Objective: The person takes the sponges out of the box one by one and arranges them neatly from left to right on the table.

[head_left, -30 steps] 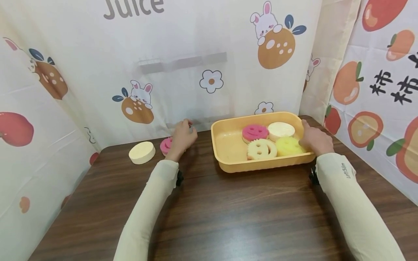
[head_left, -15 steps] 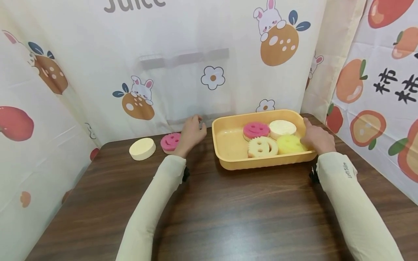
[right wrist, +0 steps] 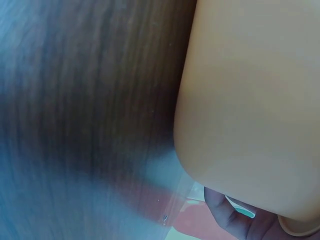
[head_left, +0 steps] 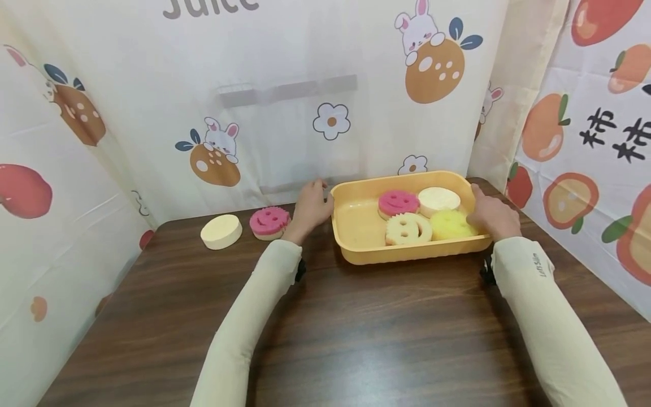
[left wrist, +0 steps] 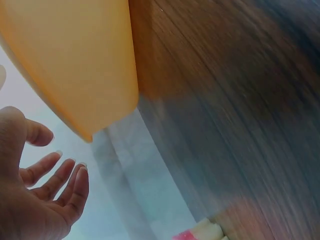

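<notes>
Grips the right end of the yellow tray (head_left: pixel 396 257) with the right hand (head_left: pixel 493 215), closed around the rim, fingers (right wrist: pixel 220 207) bent against the outside of the wall in the right wrist view. Covers part of the bright yellow piece (head_left: pixel 451 225) in the head view; cannot tell from there of any contact between hand and piece. At the other end, poised just beside the back left corner of the tray, with the left hand (head_left: pixel 311 206) loosely spread and empty: fingers (left wrist: pixel 75 190) gently curved, thumb well apart from most of them, and in the left wrist view a clear gap between fingertips and tray rim. Resting flat on the dark wooden table (head_left: pixel 366 328) with the tray, near the back curtain (head_left: pixel 285 68). Grouped toward the right inside the tray, beside the bright yellow piece: a pink smiley piece (head_left: pixel 398 203), a white round piece (head_left: pixel 439 200) and a cream smiley piece (head_left: pixel 408 229). Lying outside on the table, to the left of the left hand: a second pink smiley piece (head_left: pixel 269 222), just behind the wrist, and farther left, a plain cream disc (head_left: pixel 221 232).
</notes>
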`<action>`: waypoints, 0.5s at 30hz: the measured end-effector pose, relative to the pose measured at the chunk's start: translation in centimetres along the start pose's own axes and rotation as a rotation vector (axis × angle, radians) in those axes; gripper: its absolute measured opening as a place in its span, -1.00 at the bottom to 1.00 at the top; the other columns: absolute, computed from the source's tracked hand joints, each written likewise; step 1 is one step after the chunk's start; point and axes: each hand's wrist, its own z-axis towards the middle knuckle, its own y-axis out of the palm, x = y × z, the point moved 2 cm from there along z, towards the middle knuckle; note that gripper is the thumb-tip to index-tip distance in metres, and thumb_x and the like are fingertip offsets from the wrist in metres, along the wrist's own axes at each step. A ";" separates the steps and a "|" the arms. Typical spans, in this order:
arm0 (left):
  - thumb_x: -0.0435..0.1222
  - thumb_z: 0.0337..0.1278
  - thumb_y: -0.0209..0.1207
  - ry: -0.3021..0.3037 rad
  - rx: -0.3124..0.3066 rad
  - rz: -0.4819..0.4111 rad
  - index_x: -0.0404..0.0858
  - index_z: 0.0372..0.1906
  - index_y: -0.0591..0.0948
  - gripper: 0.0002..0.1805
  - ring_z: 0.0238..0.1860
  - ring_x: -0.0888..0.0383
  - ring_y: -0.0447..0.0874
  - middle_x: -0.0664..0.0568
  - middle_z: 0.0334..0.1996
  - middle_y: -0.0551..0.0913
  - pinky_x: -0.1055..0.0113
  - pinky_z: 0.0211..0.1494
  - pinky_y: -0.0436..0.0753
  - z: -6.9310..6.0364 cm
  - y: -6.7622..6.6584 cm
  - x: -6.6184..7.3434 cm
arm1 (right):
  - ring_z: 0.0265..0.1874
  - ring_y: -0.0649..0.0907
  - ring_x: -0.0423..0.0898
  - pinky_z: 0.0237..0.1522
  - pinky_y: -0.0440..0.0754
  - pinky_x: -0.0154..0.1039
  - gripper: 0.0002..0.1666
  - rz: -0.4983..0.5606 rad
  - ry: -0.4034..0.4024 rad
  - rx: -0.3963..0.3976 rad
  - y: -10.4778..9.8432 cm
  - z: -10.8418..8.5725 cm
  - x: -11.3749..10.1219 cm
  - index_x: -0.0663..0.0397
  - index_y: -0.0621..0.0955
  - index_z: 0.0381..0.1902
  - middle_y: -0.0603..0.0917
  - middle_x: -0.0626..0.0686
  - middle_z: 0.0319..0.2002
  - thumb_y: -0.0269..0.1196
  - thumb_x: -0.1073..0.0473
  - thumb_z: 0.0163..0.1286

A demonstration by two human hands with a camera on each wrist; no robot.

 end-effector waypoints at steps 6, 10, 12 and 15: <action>-0.19 0.39 -0.05 0.017 -0.009 -0.021 -0.36 0.16 0.50 -0.59 0.10 -0.10 0.56 -0.20 0.09 0.55 0.05 0.16 0.60 0.4 0.8 1.0 | -0.15 0.57 0.40 -0.23 0.44 0.31 0.01 -0.006 0.002 0.004 -0.1 -0.1 0.6 0.05 -0.27 0.59 0.47 0.58 0.10 -0.02 0.14 0.32; -0.16 0.41 -0.08 0.027 -0.027 -0.030 -0.36 0.19 0.49 -0.56 0.14 -0.09 0.54 -0.20 0.14 0.54 0.05 0.18 0.58 0.4 0.9 1.5 | -0.16 0.57 0.39 -0.23 0.44 0.31 0.01 -0.005 0.002 0.014 -0.1 -0.1 0.5 0.04 -0.25 0.59 0.48 0.57 0.10 -0.01 0.14 0.32; -0.16 0.41 -0.08 0.027 -0.036 -0.026 -0.34 0.21 0.48 -0.56 0.15 -0.08 0.54 -0.19 0.17 0.53 0.06 0.19 0.58 0.3 0.9 1.6 | -0.14 0.56 0.40 -0.21 0.44 0.31 0.01 0.000 0.005 0.013 -0.1 -0.1 0.3 0.02 -0.25 0.60 0.47 0.57 0.12 -0.02 0.13 0.33; -0.18 0.42 -0.06 0.030 -0.040 -0.018 -0.34 0.22 0.47 -0.57 0.14 -0.08 0.54 -0.18 0.18 0.52 0.06 0.18 0.58 0.2 1.0 1.7 | -0.13 0.55 0.40 -0.19 0.43 0.31 0.01 0.005 0.011 0.009 0.1 -0.1 0.1 0.02 -0.24 0.60 0.46 0.56 0.15 -0.01 0.13 0.33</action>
